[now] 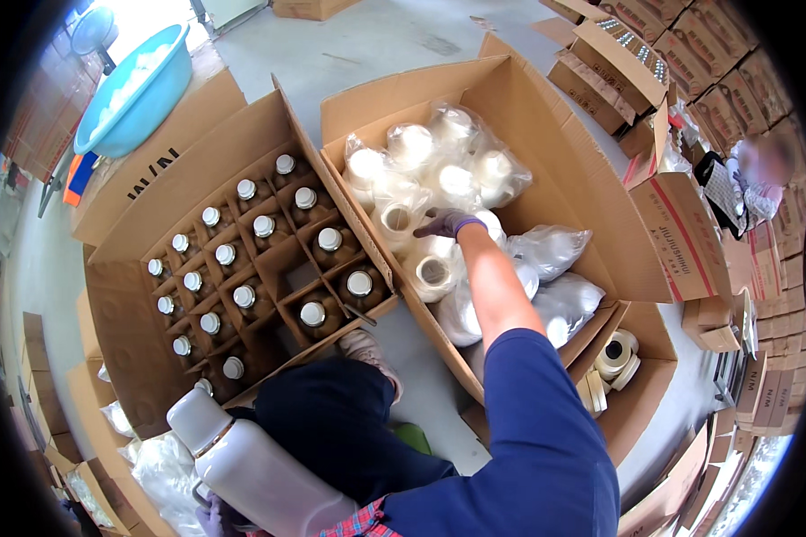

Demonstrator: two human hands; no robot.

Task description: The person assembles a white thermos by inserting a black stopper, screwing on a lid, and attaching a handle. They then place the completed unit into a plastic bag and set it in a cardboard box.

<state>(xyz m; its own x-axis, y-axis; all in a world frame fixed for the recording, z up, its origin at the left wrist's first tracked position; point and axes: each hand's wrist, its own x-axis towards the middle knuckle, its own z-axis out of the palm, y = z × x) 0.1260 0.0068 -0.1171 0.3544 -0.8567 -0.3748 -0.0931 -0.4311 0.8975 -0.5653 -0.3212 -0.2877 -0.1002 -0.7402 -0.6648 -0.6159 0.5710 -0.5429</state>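
Observation:
A large white flask (260, 465) with a white cap, a metallic ring and a side handle lies tilted across my lap. My left hand (213, 517), in a purple glove and mostly hidden, is closed at its handle. My right arm reaches into an open carton (591, 170). There my right hand (448, 224), also gloved in purple, is over white cylindrical pieces (434, 273), fingers apart and touching or just above them. Some pieces have hollow round ends; others sit in clear plastic bags (497, 170). To the left, a divided carton (125, 313) holds several capped bottles (264, 226).
A small carton with tape rolls (614, 353) stands right of the big one. At the far left is a light blue basin (172, 76) of white items. Stacked cartons (712, 54) line the right, where another person (761, 174) is at work. My shoe (372, 358) rests between the cartons.

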